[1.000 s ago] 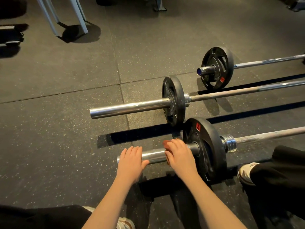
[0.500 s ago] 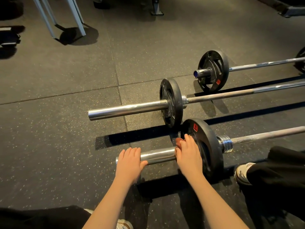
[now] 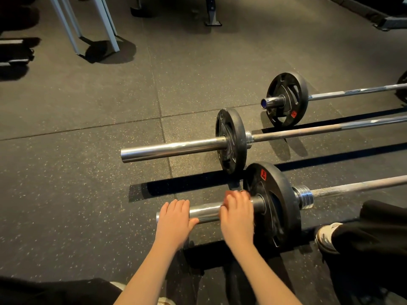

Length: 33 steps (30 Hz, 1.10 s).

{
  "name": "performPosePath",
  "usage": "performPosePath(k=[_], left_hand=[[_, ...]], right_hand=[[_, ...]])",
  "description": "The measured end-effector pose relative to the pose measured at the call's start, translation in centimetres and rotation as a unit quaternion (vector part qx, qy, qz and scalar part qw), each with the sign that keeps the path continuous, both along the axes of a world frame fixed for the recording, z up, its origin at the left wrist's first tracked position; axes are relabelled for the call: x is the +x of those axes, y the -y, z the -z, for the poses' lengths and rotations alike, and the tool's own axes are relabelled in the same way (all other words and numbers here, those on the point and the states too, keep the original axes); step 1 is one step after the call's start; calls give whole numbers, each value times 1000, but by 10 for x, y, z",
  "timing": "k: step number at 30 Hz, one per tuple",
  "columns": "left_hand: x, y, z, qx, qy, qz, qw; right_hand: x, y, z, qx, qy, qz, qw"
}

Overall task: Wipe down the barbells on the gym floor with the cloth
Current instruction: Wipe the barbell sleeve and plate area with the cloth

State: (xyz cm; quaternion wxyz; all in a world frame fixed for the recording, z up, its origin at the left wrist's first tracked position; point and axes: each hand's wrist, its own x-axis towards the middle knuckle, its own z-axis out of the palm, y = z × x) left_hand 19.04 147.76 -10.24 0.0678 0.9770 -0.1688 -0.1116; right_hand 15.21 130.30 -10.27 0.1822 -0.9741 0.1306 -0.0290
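Where the nearest barbell [image 3: 352, 187] lies: on the speckled floor [image 3: 88, 172], with its black plate [image 3: 284, 205] upright.
Left hand [image 3: 174, 221]: at the sleeve's [image 3: 207, 213] free end, apart from the black plate; fingers folded over the sleeve, thumb on its near side.
Right hand [image 3: 237, 216]: just beside the black plate, blurred; fingers curled over the cloth [image 3: 230, 192].
Cloth: reddish, mostly hidden, against the sleeve next to the black plate.
Second barbell [image 3: 176, 148], third barbell [image 3: 352, 92]: beyond the black plate, roughly parallel.
Shoe [image 3: 326, 236]: nearside, right of the black plate.
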Motion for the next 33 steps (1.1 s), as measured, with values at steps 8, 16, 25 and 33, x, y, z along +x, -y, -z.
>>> performPosePath(k=[8, 16, 25, 33], left_hand=[[-2, 0, 0, 10, -19, -6, 1000], [-2, 2, -9, 2, -40, -23, 999], [-15, -19, -15, -6, -41, -72, 997], [-21, -47, -11, -2, -62, -108, 992]], right_hand=[[21, 56, -16, 7, -13, -53, 999], [19, -2, -19, 5, -15, -193, 981], [-10, -37, 12, -35, 25, -32, 999], [16, 16, -6, -5, 1, -43, 999]])
